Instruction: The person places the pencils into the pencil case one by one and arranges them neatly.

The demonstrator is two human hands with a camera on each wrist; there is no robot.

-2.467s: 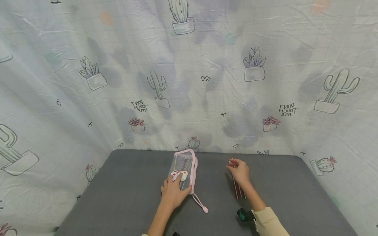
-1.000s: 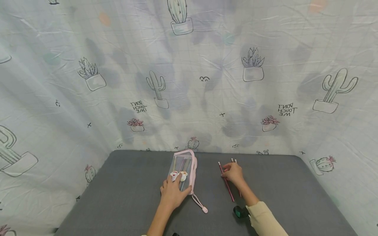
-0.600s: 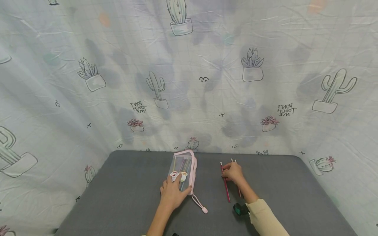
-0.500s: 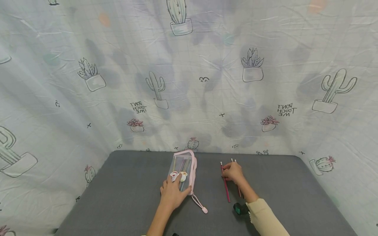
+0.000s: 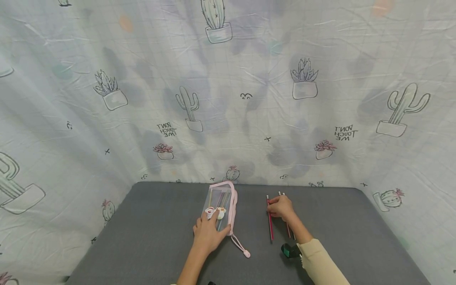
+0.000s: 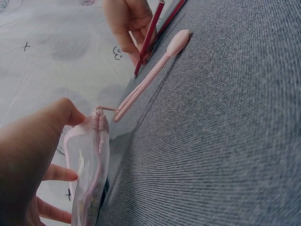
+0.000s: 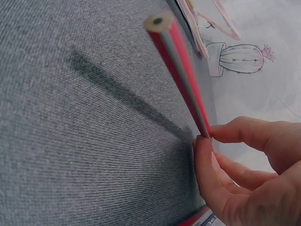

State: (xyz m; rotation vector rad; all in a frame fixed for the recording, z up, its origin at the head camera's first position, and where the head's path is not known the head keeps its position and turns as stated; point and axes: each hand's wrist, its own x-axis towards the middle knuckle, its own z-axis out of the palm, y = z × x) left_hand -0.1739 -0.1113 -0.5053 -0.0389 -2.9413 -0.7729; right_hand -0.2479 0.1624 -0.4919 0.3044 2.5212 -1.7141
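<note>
A clear pencil case [image 5: 213, 198] with pink trim and several coloured pencils inside lies on the grey table. My left hand [image 5: 209, 234] rests on its near part, fingers spread beside two cartoon stickers. In the left wrist view, its thumb touches the case's corner by the zipper pull, from which a pink strap [image 6: 141, 87] extends. My right hand [image 5: 281, 208] pinches a red pencil [image 5: 270, 228] between thumb and forefinger. The pencil's unsharpened end [image 7: 158, 21] is raised off the table in the right wrist view; a white tip shows beyond the fingers in the head view.
More pencils [image 5: 289, 230] lie partly hidden under the right hand and wrist. A black device [image 5: 290, 251] sits at the right wrist, by the cream sleeve [image 5: 322, 261]. A cactus-print curtain [image 5: 249, 118] hangs behind the grey table [image 5: 160, 237].
My right hand has moved slightly left and down, separating the red pencil from the others. The pencil's near end has swung left. My left hand has stayed on the pencil case.
</note>
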